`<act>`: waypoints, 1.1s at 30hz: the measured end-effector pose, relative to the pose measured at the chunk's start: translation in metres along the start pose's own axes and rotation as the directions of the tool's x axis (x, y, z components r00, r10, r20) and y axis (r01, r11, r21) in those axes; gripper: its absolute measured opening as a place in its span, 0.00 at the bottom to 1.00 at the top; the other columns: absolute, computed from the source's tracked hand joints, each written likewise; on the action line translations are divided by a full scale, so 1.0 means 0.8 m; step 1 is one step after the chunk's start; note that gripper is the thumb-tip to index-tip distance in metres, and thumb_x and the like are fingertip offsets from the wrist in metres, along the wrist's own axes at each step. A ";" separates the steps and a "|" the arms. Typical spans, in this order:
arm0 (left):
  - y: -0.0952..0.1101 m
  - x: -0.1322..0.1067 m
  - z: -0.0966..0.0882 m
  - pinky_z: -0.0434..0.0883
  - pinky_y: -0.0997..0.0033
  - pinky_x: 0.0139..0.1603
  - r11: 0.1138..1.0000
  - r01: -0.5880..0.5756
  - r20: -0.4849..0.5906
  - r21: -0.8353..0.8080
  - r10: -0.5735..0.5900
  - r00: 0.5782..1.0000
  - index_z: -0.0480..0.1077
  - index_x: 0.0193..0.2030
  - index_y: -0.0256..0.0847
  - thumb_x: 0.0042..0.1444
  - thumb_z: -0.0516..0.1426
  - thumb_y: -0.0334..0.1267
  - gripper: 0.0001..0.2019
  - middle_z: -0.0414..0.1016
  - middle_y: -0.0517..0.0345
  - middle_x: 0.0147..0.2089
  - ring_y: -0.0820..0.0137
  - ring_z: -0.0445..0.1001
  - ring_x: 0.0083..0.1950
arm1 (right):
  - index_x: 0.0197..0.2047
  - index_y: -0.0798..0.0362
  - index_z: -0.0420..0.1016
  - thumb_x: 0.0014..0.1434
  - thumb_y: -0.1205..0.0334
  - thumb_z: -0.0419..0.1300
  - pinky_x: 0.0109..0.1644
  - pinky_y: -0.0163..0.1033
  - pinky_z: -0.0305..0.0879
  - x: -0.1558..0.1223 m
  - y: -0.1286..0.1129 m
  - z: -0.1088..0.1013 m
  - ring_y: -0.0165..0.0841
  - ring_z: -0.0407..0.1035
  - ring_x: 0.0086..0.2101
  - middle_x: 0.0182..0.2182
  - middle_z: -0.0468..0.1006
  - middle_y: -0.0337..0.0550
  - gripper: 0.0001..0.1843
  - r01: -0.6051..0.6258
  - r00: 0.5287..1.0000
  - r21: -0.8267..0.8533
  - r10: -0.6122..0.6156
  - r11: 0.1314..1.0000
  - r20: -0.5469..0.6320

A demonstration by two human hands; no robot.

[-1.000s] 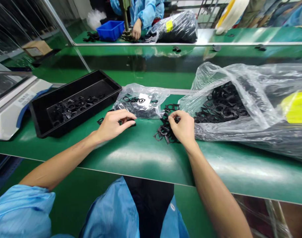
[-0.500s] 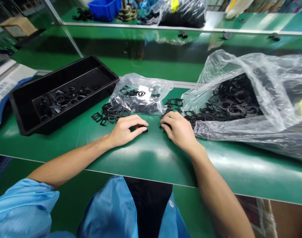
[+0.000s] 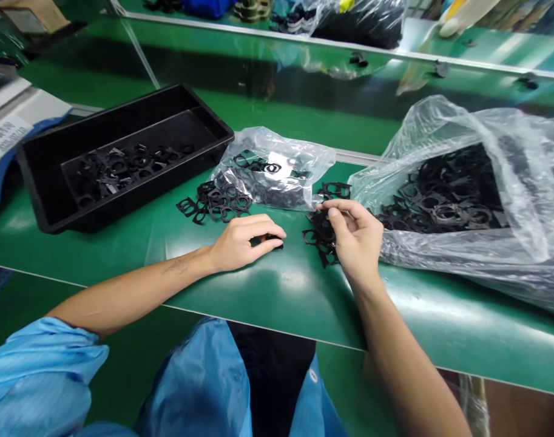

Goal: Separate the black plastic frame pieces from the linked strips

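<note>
Heap of black frame parts [image 3: 321, 238] on the green table [image 3: 267, 291], touching the right hand [image 3: 358, 240], the nearer one, its thumb and forefinger closed narrowly at the heap's far edge. Just left, the left hand [image 3: 244, 243] pinches a single black part [image 3: 275, 244] against the table. Clear bag [image 3: 463, 182] right; black tray [image 3: 122, 209] far left.

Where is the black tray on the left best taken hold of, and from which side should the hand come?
Probably take the black tray by its near long wall, coming from the person's side and hooking over the rim. That wall is raised, bare and faces the person; the black parts lie on the inner floor, away from it.
</note>
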State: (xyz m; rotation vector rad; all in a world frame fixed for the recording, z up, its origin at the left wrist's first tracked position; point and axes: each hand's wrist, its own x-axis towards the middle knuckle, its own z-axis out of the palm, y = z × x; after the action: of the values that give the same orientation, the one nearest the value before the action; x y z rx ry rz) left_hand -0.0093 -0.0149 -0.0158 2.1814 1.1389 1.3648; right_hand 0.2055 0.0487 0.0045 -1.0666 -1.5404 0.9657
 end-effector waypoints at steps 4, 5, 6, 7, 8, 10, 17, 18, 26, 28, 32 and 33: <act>0.001 0.000 0.000 0.73 0.75 0.37 1.000 -0.018 -0.005 -0.011 0.018 1.000 0.78 0.40 0.38 0.64 0.61 0.35 0.04 0.80 0.55 0.35 0.74 0.76 0.33 | 0.39 0.50 0.79 0.63 0.56 0.65 0.48 0.45 0.77 0.002 0.004 -0.002 0.38 0.81 0.41 0.37 0.84 0.44 0.07 -0.012 0.997 0.067 0.018 0.998 -0.078; 0.000 0.000 0.000 0.73 0.75 0.37 1.000 -0.022 -0.004 -0.011 0.022 1.000 0.78 0.40 0.38 0.63 0.61 0.34 0.04 0.80 0.55 0.35 0.74 0.76 0.33 | 0.40 0.50 0.79 0.63 0.55 0.65 0.48 0.45 0.77 0.002 0.004 -0.002 0.38 0.81 0.42 0.37 0.84 0.44 0.08 -0.011 0.996 0.084 0.018 0.996 -0.087; 0.000 0.000 0.000 0.73 0.75 0.37 1.000 -0.024 -0.003 -0.009 0.024 1.000 0.77 0.40 0.38 0.63 0.61 0.34 0.04 0.80 0.55 0.35 0.74 0.76 0.33 | 0.40 0.50 0.79 0.64 0.55 0.65 0.48 0.45 0.77 0.001 0.002 -0.002 0.39 0.81 0.42 0.38 0.84 0.44 0.08 0.001 0.995 0.093 0.008 0.996 -0.096; 0.000 0.001 0.000 0.73 0.75 0.36 1.000 -0.023 -0.002 -0.006 0.023 1.000 0.77 0.40 0.38 0.63 0.61 0.34 0.03 0.80 0.55 0.34 0.74 0.76 0.33 | 0.40 0.50 0.79 0.64 0.54 0.64 0.50 0.45 0.76 0.001 0.001 -0.002 0.39 0.81 0.43 0.38 0.84 0.44 0.09 0.026 0.993 0.092 -0.016 0.995 -0.114; -0.001 0.001 0.000 0.73 0.75 0.36 1.000 -0.021 -0.001 -0.002 0.021 1.000 0.77 0.40 0.38 0.63 0.61 0.34 0.03 0.80 0.55 0.34 0.74 0.75 0.32 | 0.40 0.50 0.79 0.64 0.54 0.64 0.51 0.46 0.76 0.000 -0.001 -0.002 0.38 0.80 0.43 0.39 0.83 0.44 0.09 0.063 0.989 0.081 -0.051 0.995 -0.139; -0.001 0.002 -0.001 0.73 0.76 0.36 1.000 -0.021 -0.001 0.005 0.021 1.000 0.77 0.39 0.38 0.63 0.61 0.34 0.03 0.80 0.55 0.34 0.75 0.75 0.32 | 0.39 0.50 0.79 0.64 0.52 0.65 0.54 0.47 0.75 -0.001 -0.006 -0.001 0.38 0.79 0.44 0.39 0.82 0.44 0.10 0.140 0.972 0.049 -0.127 0.989 -0.198; 0.001 0.001 0.000 0.73 0.75 0.36 1.000 -0.010 -0.001 0.018 0.010 1.000 0.77 0.43 0.38 0.64 0.61 0.35 0.05 0.80 0.56 0.34 0.75 0.74 0.30 | 0.38 0.48 0.79 0.59 0.50 0.69 0.47 0.43 0.76 -0.009 -0.019 0.007 0.36 0.80 0.40 0.36 0.82 0.42 0.11 -0.183 0.982 0.353 0.155 0.918 0.107; 0.001 0.000 0.000 0.74 0.76 0.36 1.000 -0.007 0.003 0.019 0.007 1.000 0.77 0.45 0.38 0.64 0.61 0.36 0.06 0.80 0.56 0.34 0.76 0.74 0.30 | 0.38 0.48 0.79 0.59 0.50 0.69 0.47 0.42 0.76 -0.011 -0.019 0.009 0.36 0.80 0.40 0.36 0.82 0.41 0.11 -0.256 0.963 0.383 0.200 0.888 0.181; 0.001 -0.006 0.003 0.76 0.77 0.38 1.000 0.005 0.042 -0.017 -0.005 0.999 0.73 0.58 0.38 0.64 0.61 0.35 0.16 0.81 0.55 0.39 0.75 0.77 0.34 | 0.44 0.49 0.81 0.54 0.50 0.73 0.49 0.40 0.77 -0.025 -0.013 0.027 0.34 0.77 0.43 0.44 0.82 0.42 0.17 -0.366 0.891 0.353 0.215 0.861 0.400; 0.001 -0.006 0.003 0.77 0.77 0.37 1.000 0.019 0.050 -0.020 -0.018 0.999 0.72 0.58 0.38 0.64 0.60 0.35 0.16 0.82 0.54 0.40 0.75 0.77 0.33 | 0.44 0.49 0.80 0.53 0.51 0.75 0.50 0.39 0.77 -0.026 -0.012 0.027 0.32 0.77 0.42 0.44 0.82 0.41 0.18 -0.368 0.887 0.374 0.202 0.851 0.414; 0.002 -0.005 0.002 0.76 0.77 0.37 1.000 0.019 0.061 -0.010 -0.018 0.998 0.75 0.53 0.38 0.64 0.60 0.35 0.11 0.82 0.54 0.40 0.75 0.77 0.33 | 0.43 0.49 0.79 0.49 0.52 0.77 0.52 0.40 0.77 -0.024 -0.014 0.027 0.34 0.79 0.42 0.42 0.81 0.41 0.21 -0.403 0.867 0.387 0.211 0.830 0.451; 0.002 -0.005 0.002 0.76 0.77 0.36 1.000 0.018 0.061 -0.009 -0.017 0.998 0.75 0.52 0.38 0.64 0.61 0.35 0.11 0.82 0.54 0.40 0.75 0.77 0.33 | 0.43 0.49 0.79 0.48 0.52 0.78 0.52 0.42 0.78 -0.024 -0.015 0.027 0.35 0.80 0.43 0.42 0.81 0.41 0.22 -0.412 0.862 0.384 0.216 0.826 0.459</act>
State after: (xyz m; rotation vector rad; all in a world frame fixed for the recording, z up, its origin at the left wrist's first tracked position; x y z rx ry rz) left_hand -0.0077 -0.0188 -0.0180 2.1854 1.1241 1.2854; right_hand 0.1846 0.0251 0.0059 -0.8132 -1.3400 1.7879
